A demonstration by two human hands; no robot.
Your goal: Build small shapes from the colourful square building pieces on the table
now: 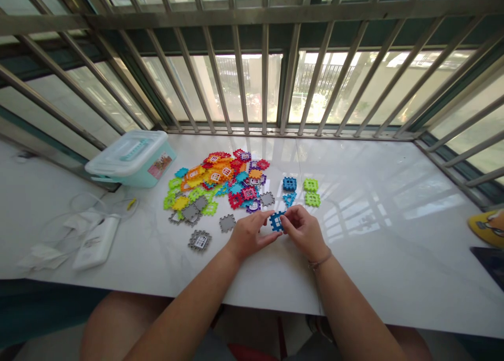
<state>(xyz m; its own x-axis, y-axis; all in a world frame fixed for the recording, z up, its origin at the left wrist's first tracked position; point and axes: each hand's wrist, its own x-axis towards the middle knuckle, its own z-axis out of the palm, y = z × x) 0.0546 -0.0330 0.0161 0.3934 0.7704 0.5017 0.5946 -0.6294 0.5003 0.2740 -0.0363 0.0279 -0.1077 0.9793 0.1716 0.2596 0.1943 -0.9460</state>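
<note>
Lightly, the left hand (250,235) and right hand (303,232) pinch a blue plastic notched window tile (276,221) between them by opposite edges. It looks stiff and light, its toothed rim the likeliest hold — a grey notched plastic tile (227,223) lies just left of the grip.

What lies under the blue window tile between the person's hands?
The white counter shows through the blue window tile; the left hand and right hand cover its edges, hiding what lies beneath them.
</note>
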